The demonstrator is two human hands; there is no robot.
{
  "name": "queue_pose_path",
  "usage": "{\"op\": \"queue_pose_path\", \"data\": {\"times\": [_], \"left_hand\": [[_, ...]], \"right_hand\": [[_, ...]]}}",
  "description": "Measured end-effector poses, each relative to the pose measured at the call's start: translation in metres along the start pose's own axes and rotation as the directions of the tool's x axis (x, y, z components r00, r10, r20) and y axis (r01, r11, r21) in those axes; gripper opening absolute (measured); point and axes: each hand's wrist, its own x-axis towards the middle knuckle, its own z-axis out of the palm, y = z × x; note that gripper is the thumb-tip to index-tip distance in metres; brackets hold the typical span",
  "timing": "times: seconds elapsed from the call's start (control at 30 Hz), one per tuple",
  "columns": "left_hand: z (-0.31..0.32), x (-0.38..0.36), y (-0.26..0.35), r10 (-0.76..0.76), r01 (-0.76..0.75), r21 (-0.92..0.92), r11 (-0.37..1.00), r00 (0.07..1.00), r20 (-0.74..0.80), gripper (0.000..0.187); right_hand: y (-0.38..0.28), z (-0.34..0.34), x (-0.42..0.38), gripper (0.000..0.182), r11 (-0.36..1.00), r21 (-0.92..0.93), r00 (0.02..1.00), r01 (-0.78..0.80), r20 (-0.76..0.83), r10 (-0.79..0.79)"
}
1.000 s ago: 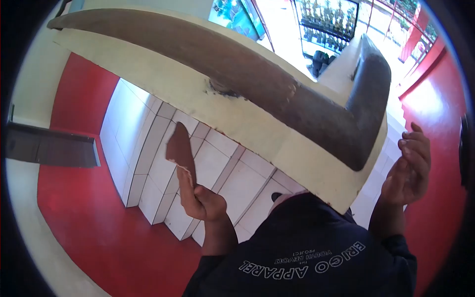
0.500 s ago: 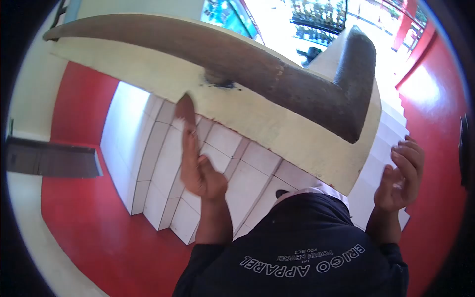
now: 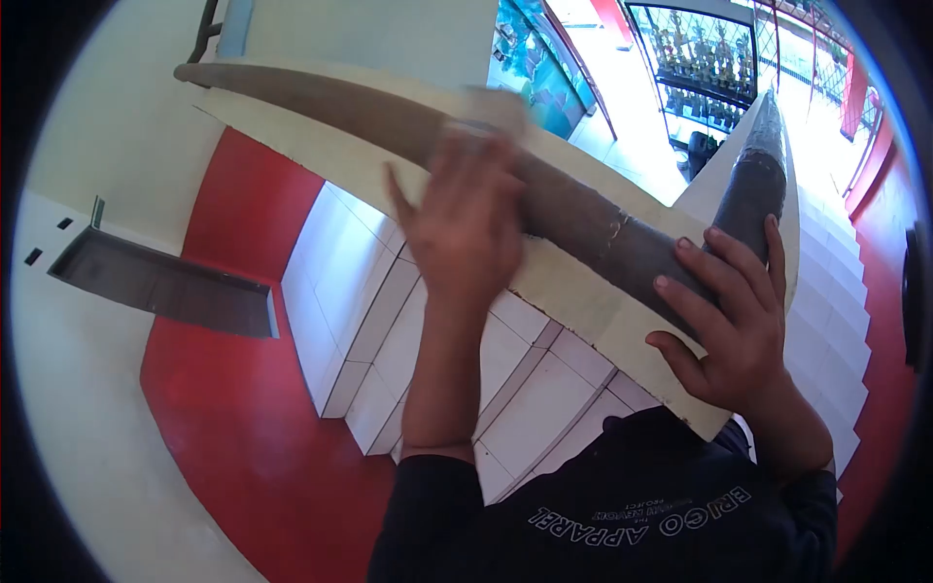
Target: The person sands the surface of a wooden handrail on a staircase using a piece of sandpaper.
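Observation:
A brown handrail cap runs along the top of a cream stair wall and bends at a corner on the right. My left hand is over the rail's middle, blurred by motion, its thumb apart from the fingers. Under its fingertips is a flat tan piece, too smeared to name for sure. My right hand lies on the rail near the corner, fingers spread, holding nothing. Beyond it, the short upright arm of the rail looks greyer and shinier at its tip.
White tiled steps descend below the wall, with more steps on the right. A red wall and a grey-brown panel are at left. A glass case of trophies stands at the back.
My left hand has moved up from beside the wall onto the rail with the flat piece. My right hand has come from the air onto the rail's corner. The view has shifted.

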Motion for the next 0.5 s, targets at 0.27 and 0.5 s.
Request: {"op": "queue_pose_path", "data": {"times": [0.27, 0.5], "left_hand": [[-0.028, 0.052, -0.021, 0.304, -0.284, -0.106, 0.953, 0.889, 0.342, 0.018], [-0.035, 0.05, -0.019, 0.257, -0.281, 0.0, 0.96, 0.876, 0.407, 0.027]], "right_hand": [[0.009, 0.004, 0.001, 0.035, 0.998, 0.051, 1.0, 0.023, -0.003, -0.023], [0.003, 0.004, 0.0, 0.022, 0.995, 0.088, 0.996, -0.052, -0.062, 0.058]]}}
